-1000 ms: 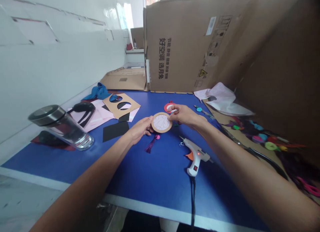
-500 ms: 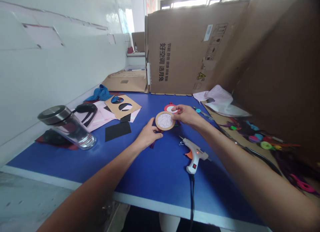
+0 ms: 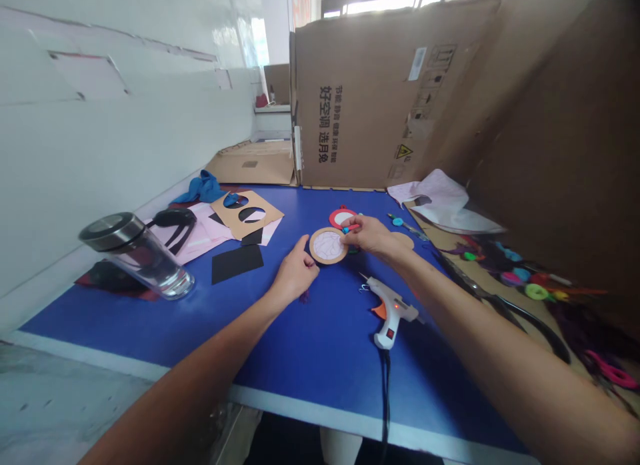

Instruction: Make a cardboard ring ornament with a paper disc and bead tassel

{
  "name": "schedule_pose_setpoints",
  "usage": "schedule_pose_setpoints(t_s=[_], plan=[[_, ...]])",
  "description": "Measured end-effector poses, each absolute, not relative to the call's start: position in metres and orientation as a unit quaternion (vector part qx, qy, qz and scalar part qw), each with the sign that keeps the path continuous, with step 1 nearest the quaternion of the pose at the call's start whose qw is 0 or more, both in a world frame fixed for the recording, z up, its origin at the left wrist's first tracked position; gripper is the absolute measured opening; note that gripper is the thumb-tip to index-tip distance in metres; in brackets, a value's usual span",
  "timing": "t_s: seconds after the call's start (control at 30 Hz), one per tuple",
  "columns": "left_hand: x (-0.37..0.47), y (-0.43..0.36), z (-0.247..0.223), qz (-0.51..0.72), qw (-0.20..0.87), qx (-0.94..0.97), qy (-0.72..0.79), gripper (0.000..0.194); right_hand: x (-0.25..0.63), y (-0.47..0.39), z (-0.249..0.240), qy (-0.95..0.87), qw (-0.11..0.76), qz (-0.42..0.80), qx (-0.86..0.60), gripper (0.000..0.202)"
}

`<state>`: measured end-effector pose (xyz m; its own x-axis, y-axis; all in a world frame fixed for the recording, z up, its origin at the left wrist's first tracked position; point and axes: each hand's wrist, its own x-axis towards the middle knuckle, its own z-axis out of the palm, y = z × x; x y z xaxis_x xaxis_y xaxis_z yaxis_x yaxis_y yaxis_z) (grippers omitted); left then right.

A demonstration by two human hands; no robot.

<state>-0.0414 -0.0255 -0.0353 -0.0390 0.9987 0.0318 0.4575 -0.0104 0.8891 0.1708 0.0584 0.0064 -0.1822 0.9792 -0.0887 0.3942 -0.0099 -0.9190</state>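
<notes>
A round cardboard disc (image 3: 328, 245) with a tan rim and a white, line-marked centre is held low above the blue table between my hands. My right hand (image 3: 369, 237) pinches its right edge. My left hand (image 3: 294, 268) has finger and thumb at its lower left edge. Just behind the disc lies a red ring with a white middle (image 3: 343, 217), partly covered by my right fingers. A plain tan cardboard circle (image 3: 404, 241) shows beyond my right wrist. Below the left hand, a small purple tassel-like piece (image 3: 304, 296) is partly hidden.
A white glue gun (image 3: 393, 311) with its light on lies in front of my right forearm, its cord over the table edge. At left stand a glass bottle (image 3: 145, 258), black paper (image 3: 237, 263) and cut-out cardboard (image 3: 247, 211). Large scissors (image 3: 490, 295) and craft bits lie right.
The disc has shifted slightly left and down with my hands, and my left fingers have changed position at its edge. The tan cardboard circle now shows beyond my right wrist.
</notes>
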Motion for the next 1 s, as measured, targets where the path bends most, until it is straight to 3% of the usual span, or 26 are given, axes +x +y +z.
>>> schedule_pose_setpoints(t_s=[0.17,0.4,0.53,0.8,1.0], plan=[[-0.055,-0.032,-0.026,0.326,0.329,0.623,0.631,0.087,0.154,0.062,-0.014,-0.63,0.297,0.462,-0.548,0.041],[-0.061,-0.045,0.002,0.226,0.224,0.7,0.639,0.037,0.14,0.071,-0.037,-0.64,0.259,0.455,-0.562,0.043],[-0.068,-0.04,0.015,0.194,0.166,0.725,0.639,0.019,0.14,0.073,-0.038,-0.646,0.248,0.447,-0.567,0.045],[-0.065,-0.01,-0.006,0.23,0.198,0.797,0.522,0.03,0.142,0.073,-0.035,-0.665,0.238,0.416,-0.573,0.045],[-0.067,-0.003,-0.016,0.22,0.178,0.817,0.503,0.024,0.141,0.073,-0.032,-0.677,0.223,0.388,-0.584,0.049]])
